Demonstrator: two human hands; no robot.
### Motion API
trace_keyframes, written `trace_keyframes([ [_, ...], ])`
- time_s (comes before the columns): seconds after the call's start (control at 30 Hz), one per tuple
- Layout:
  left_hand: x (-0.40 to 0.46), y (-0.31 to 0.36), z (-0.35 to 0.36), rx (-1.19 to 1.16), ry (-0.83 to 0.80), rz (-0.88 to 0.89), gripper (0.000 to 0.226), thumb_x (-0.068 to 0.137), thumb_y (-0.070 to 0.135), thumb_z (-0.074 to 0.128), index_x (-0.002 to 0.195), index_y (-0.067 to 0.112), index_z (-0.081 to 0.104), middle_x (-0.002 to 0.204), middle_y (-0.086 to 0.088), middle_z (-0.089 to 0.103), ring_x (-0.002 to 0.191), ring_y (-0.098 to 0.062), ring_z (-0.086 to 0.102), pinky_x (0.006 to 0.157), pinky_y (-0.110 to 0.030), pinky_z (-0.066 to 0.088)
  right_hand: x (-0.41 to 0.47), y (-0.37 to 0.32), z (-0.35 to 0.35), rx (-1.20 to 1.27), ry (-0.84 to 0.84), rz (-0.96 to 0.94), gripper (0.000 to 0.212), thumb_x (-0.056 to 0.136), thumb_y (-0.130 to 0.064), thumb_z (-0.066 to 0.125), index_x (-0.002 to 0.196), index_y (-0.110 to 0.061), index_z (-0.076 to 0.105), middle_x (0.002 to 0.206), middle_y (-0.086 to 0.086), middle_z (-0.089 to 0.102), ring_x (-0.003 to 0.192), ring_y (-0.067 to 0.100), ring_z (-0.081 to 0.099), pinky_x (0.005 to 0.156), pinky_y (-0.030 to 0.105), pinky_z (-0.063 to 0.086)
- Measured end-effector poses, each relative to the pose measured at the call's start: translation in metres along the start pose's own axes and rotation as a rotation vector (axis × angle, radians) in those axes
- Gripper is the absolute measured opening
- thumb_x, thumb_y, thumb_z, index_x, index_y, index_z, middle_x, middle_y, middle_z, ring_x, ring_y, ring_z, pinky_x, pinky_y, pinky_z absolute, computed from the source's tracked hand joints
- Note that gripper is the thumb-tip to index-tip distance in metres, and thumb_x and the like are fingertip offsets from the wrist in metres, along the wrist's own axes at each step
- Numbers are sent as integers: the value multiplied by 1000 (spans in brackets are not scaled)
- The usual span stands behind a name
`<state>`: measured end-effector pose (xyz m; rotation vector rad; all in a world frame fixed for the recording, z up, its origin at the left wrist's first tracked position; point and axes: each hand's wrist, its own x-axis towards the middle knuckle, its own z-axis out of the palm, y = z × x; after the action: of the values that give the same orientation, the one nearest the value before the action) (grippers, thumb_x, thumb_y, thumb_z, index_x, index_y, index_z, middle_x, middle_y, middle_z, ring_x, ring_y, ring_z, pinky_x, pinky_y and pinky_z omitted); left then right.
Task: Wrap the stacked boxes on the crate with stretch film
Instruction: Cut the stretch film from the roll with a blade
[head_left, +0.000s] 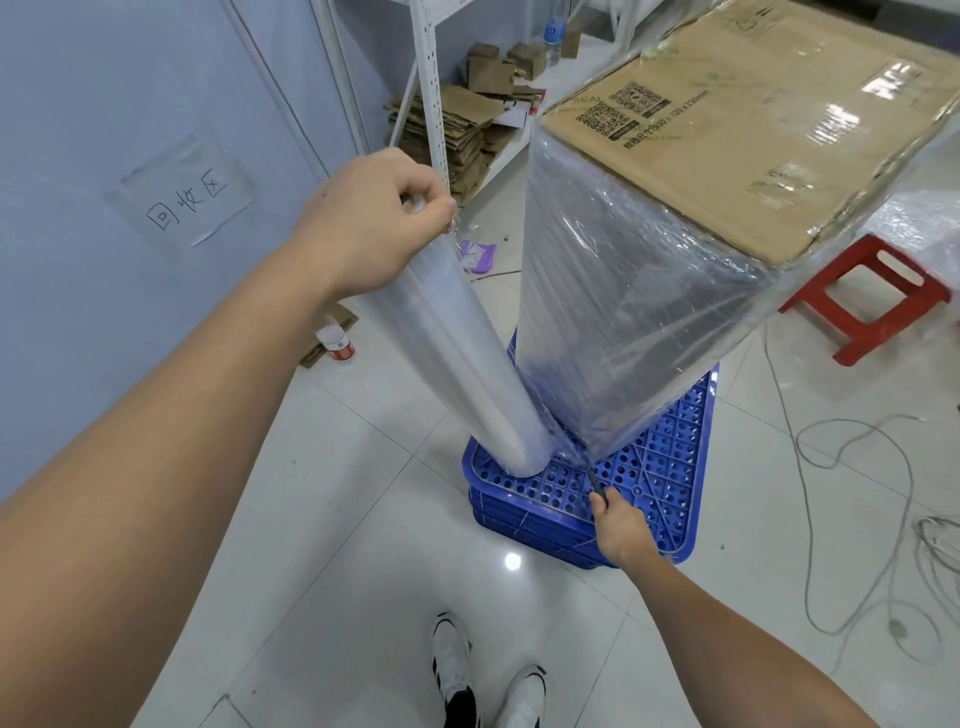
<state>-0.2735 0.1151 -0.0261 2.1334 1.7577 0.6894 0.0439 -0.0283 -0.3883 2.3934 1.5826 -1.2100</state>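
Observation:
A tall stack of cardboard boxes (727, 135) stands on an upturned blue plastic crate (654, 467); clear stretch film covers its sides. A long roll of stretch film (457, 353) leans against the stack's near corner, its lower end resting on the crate. My left hand (374, 218) grips the roll's top end. Low down, my right hand (618, 525) holds a thin dark tool (595, 480) whose tip meets the film at the stack's bottom corner, where the sheet runs from the roll to the boxes.
A red plastic stool (867, 296) stands right of the stack. Loose cables (852, 457) trail over the white tile floor at right. A white metal shelf (431, 78) with flattened cardboard (457, 130) is behind. A small can (335, 340) sits by the blue wall. My shoes (488, 680) are below.

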Motion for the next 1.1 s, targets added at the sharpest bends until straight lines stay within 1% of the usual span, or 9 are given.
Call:
trace_keyframes([
  [0.13,-3,0,0,-9,11,-10,32,87,53,49,87,31,73,106,4,61,97,-22,57,92,-51,49,7,-3,0,-28,-18,11,35,106,-42,26,104,-12,45,98,18,61,89,37,59,66,38,43],
  [0.3,-5,1,0,2,7,-14,29,89,55,49,84,36,70,107,6,61,101,-20,56,94,-52,49,17,-8,-3,-28,-27,24,35,105,-44,25,103,-15,45,102,20,61,84,35,56,69,40,44],
  [0.43,-8,3,0,-10,-2,-8,30,89,55,48,85,35,71,106,6,60,99,-20,57,93,-52,49,18,-6,-4,-38,-42,34,39,105,-43,27,111,-11,49,104,21,62,90,37,58,72,40,47],
  [0.6,-9,0,0,-16,20,-25,25,86,55,49,79,39,67,104,7,61,99,-22,57,94,-51,49,17,-3,-4,-72,-45,34,38,106,-41,27,115,-11,49,106,20,63,95,37,61,75,41,50],
  [0.73,-8,-1,1,-32,31,-35,23,85,53,51,76,41,67,102,8,61,95,-20,56,93,-52,49,21,-4,-4,-108,-51,34,39,106,-41,27,114,-11,49,106,20,63,95,37,60,76,42,51],
  [0.87,-5,-2,2,-17,32,-26,25,87,53,51,79,36,68,102,7,60,93,-18,55,92,-51,49,23,-6,-6,-145,-55,48,39,106,-41,27,118,-11,48,111,20,62,98,37,59,73,40,48],
  [1.0,-1,1,3,-5,13,-17,28,87,56,48,78,37,68,104,9,61,94,-19,56,92,-50,50,27,-7,-8,-166,-75,76,42,106,-41,26,123,-9,48,115,20,61,100,36,58,72,39,45],
  [1.07,1,3,4,-1,9,-20,29,87,56,48,79,37,68,104,8,61,95,-19,56,92,-50,50,29,-9,-11,-186,-91,69,43,107,-38,27,126,-7,48,119,20,59,105,36,58,75,40,46],
  [1.1,2,4,3,3,6,-23,30,87,56,48,80,37,69,104,8,61,95,-19,57,92,-51,50,29,-10,-12,-225,-106,56,42,107,-34,28,129,-4,48,123,20,58,109,37,58,79,40,47],
])
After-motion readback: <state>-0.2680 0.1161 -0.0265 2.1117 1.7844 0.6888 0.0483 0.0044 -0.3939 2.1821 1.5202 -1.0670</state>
